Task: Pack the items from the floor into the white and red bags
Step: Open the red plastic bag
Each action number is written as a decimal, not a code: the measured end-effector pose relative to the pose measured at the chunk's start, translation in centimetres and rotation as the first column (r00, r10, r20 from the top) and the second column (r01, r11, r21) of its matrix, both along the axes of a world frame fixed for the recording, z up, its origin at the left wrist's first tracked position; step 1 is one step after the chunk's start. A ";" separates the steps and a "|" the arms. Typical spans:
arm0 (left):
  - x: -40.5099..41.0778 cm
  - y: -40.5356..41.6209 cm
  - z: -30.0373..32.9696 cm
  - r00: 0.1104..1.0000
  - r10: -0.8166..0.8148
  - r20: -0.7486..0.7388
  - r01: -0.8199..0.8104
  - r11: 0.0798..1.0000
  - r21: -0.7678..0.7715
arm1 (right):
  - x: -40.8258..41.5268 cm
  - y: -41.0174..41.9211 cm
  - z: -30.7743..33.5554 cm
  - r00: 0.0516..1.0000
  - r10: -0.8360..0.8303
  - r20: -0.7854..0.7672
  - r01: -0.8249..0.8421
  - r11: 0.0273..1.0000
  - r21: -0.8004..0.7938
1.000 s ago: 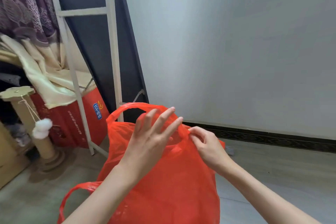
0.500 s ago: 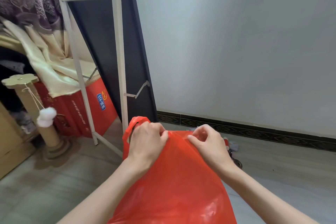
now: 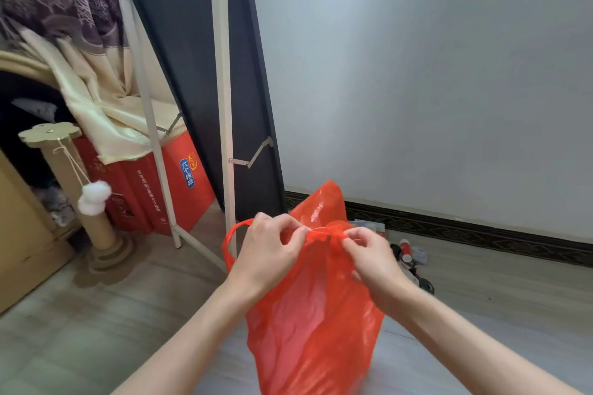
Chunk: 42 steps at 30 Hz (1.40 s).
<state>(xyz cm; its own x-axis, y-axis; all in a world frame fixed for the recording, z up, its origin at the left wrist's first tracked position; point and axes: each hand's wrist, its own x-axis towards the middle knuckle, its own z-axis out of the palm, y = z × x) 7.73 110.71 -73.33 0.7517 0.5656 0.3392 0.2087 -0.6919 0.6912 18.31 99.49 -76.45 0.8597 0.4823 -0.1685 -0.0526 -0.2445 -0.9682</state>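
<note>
opening the red bag's mouth
left hand [image 3: 268, 250] and right hand [image 3: 372, 255] each pinch the rim of the red bag [image 3: 316, 314], held up over the floor [image 3: 500, 292]; pull the layers apart gently, then go to the items [image 3: 409, 255] near the wall.

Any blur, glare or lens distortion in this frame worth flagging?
Head view: wide-angle bending bows the white frame; the red bag smears with motion blur near the bottom edge and shows pale sheen; both the left hand and right hand look fairly sharp; lighting is soft and even.
</note>
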 end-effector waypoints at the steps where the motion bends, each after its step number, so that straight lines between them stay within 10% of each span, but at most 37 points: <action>1: -0.1 0.1 -0.3 1.000 -0.011 0.002 0.011 1.000 0.028 | 0.3 -0.1 0.1 0.994 -0.003 -0.105 0.010 0.998 0.066; 6: 0.0 0.1 -0.7 1.000 0.002 0.030 -0.003 1.000 0.029 | 0.9 -0.2 1.2 0.986 0.010 -0.169 0.032 0.968 0.248; 13: 0.2 -0.2 -0.2 0.988 0.054 0.146 -0.049 0.998 -0.035 | 1.4 -1.3 1.2 0.903 0.163 0.398 -0.180 0.984 0.004; 26: -1.2 1.9 -0.8 0.972 0.151 0.182 -0.079 0.933 -0.350 | 3.5 -5.2 1.1 0.715 0.395 0.576 -0.201 0.906 -0.372; 29: -1.3 1.8 -0.8 0.976 0.135 0.173 -0.070 0.939 -0.337 | 3.5 -5.3 1.3 0.816 0.356 0.456 -0.132 0.882 -0.453; 32: -1.3 1.3 -0.8 0.979 0.100 0.178 -0.050 0.963 -0.265 | 3.5 -5.3 1.4 0.989 0.148 0.008 -0.143 0.969 -0.203; 37: -0.9 -0.4 -0.2 0.983 0.016 0.183 0.016 0.984 -0.175 | 4.1 -5.0 1.6 0.901 -0.117 -0.417 0.165 0.983 0.079; 40: -0.8 -1.1 -0.1 0.988 -0.027 0.151 0.053 0.984 -0.171 | 4.4 -5.1 0.8 0.971 -0.225 0.079 0.237 0.944 -0.228; 42: -0.7 -1.6 0.2 0.986 -0.018 0.167 0.071 0.947 -0.315 | 4.7 -5.7 0.8 0.852 -0.141 0.504 0.352 0.867 -0.352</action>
